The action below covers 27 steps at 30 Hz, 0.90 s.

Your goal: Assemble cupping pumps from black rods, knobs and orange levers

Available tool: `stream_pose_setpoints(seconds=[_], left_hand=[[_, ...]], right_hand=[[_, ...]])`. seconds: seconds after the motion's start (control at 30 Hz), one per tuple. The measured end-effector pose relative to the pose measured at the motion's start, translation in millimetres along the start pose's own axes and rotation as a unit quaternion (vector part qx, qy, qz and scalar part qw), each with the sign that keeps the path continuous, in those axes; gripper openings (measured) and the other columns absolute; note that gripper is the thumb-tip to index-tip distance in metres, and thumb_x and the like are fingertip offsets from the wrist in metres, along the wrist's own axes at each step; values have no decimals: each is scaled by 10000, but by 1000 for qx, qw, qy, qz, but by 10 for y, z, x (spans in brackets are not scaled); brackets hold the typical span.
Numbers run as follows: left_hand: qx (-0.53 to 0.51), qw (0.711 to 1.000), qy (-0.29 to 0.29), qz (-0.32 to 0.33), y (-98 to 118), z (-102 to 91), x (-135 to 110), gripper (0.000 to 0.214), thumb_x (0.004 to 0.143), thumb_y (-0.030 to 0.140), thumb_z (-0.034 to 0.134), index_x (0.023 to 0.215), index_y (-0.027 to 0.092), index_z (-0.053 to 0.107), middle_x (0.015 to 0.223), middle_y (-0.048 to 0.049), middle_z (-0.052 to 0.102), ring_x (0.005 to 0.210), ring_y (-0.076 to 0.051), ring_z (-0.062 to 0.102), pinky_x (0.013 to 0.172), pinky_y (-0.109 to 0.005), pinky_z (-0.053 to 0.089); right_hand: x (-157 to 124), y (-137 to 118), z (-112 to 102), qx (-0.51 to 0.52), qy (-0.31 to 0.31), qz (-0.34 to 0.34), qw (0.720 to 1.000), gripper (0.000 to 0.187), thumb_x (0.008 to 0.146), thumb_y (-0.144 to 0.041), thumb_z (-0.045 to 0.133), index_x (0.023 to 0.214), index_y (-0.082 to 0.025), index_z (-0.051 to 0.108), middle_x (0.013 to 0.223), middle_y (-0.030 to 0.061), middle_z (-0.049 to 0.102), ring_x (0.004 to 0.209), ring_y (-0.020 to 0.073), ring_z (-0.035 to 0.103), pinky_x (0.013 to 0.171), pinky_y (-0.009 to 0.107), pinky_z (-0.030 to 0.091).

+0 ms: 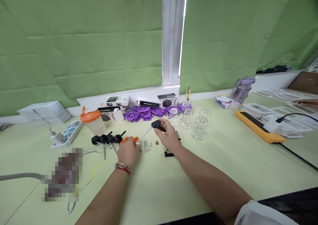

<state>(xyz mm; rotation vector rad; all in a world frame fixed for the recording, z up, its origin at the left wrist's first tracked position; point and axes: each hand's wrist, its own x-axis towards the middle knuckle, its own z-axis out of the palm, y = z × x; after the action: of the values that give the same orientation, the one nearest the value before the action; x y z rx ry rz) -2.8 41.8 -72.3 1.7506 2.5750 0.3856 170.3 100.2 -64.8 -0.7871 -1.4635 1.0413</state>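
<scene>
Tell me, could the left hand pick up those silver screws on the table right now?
Probably yes, but not freely: the silver screws lie just beside the left hand, with nothing visible between, yet it holds an orange-handled tool, so it would likely need to free some fingers.

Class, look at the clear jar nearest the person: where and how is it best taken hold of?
Probably around the narrower upper part of the jar, coming from the right: it spreads wider below, and other jars stand behind it and to its left.
</scene>
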Motion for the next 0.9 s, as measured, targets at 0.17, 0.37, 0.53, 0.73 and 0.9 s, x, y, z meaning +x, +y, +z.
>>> stream_pose_setpoints(seconds=[0.17,0.37,0.53,0.73,0.9], left_hand=[[51,998,-4,19,13,-8,6,277,843,309,381,917,174,612,885,-119,667,786,-266,635,557,-311,407],[58,998,-8,20,13,7,33,243,818,225,394,884,153,616,971,-136,644,815,-274,641,588,-332,437],[19,998,50,14,-48,-41,13,294,873,234,330,982,153,591,1047,-137,628,834,-272,640,606,-345,456],[-122,965,136,187,-12,-48,-154,385,906,295,369,1230,107,460,1039,-131,642,952,-243,611,788,-345,470],[-66,976,42,204,72,-74,-198,404,865,156,384,1262,141,452,921,-99,682,819,-232,647,658,-304,449]], right_hand=[[-10,8,2,0,-10,11,1000,422,775,-326,593,1157,-215,456,1006,49,636,957,196,581,744,332,523],[-25,28,17,-1,-14,10,1000,411,775,-325,590,1152,-217,465,1004,51,641,947,195,590,724,324,533],[-13,76,15,-14,-8,13,1000,428,776,-335,591,1164,-214,459,999,56,638,918,194,602,744,342,531],[-57,82,45,-48,-22,2,999,391,802,-318,572,1159,-204,460,973,54,645,848,177,610,802,358,501],[-172,-15,103,-87,-87,-31,992,448,827,-298,552,1247,-204,425,1030,66,632,919,175,602,859,352,469]])
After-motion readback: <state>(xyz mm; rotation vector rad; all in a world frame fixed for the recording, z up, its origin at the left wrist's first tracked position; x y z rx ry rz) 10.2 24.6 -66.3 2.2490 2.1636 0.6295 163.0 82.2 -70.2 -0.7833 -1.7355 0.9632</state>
